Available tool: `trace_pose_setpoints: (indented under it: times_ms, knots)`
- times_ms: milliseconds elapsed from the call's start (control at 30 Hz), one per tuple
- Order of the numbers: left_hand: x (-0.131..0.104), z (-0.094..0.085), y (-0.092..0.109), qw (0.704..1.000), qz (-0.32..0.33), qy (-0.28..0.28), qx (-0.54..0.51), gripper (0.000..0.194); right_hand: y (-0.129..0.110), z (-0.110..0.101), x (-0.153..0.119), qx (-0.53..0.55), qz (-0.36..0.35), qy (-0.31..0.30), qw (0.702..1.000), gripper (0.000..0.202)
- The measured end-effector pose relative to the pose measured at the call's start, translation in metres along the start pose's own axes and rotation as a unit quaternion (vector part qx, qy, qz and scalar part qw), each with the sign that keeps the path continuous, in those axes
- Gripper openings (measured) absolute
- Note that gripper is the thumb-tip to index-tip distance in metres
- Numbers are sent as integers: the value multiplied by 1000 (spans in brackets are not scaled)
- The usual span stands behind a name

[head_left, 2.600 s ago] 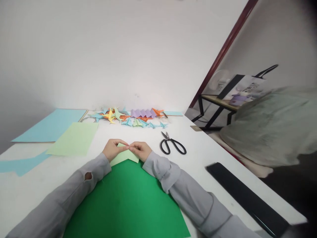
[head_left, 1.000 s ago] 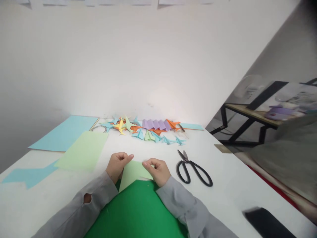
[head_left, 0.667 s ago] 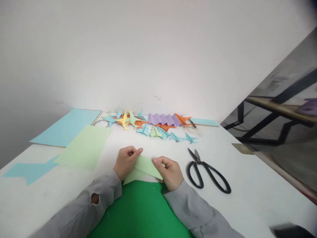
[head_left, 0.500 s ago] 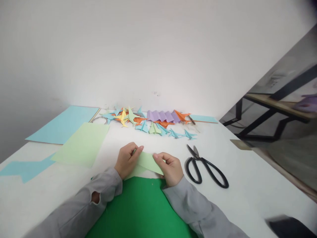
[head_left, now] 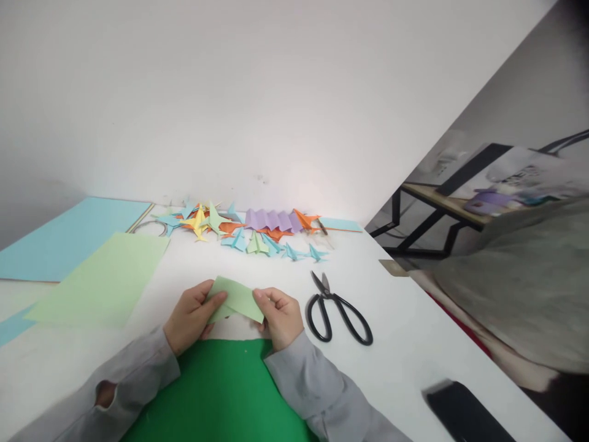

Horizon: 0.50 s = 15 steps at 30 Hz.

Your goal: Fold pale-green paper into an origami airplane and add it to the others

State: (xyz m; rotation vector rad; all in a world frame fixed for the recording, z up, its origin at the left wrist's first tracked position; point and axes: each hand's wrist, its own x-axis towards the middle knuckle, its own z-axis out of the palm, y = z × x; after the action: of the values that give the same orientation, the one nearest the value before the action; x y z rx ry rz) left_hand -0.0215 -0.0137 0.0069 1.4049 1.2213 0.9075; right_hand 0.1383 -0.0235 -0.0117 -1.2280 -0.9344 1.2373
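A small folded piece of light green paper (head_left: pixel 239 297) is held up between both hands above the near part of the white table. My left hand (head_left: pixel 192 313) pinches its left end, with the thumb lying on top. My right hand (head_left: pixel 280 314) grips the right end between thumb and fingers. Below the hands lies a dark green surface (head_left: pixel 221 393). Black-handled scissors (head_left: pixel 327 296) rest on the table just right of my right hand, blades apart and pointing away.
Folded paper pieces in several colours (head_left: pixel 257 241) line the wall side, with purple pleated paper (head_left: pixel 272 219) among them. Light green (head_left: pixel 105 276) and blue sheets (head_left: pixel 78 236) lie at left. A dark object (head_left: pixel 464 411) sits near the right front edge.
The view has turned right, so the table things appear farther left. My left thumb has moved down on the folded paper, whose upper left corner now shows. Both hands still hold it.
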Motion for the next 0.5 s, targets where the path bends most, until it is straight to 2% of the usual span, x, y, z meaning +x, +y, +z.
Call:
trace_pose_setpoints:
  times_ms: [100,167,300,400,500]
  knots:
    - [0,1,1,996,75,20,36,21,3,0,2,18,-2,31,999,34]
    - [-1,2,3,995,95,8,42,20,4,-1,2,36,-6,44,998,34]
    - [-3,3,7,999,40,-31,6,28,0,-2,2,51,-1,31,998,34]
    - [-1,2,7,999,-14,-40,-28,33,-4,-3,1,60,23,-14,998,33]
    - [1,1,5,997,-41,-30,-58,33,-4,-5,2,78,15,-60,995,36]
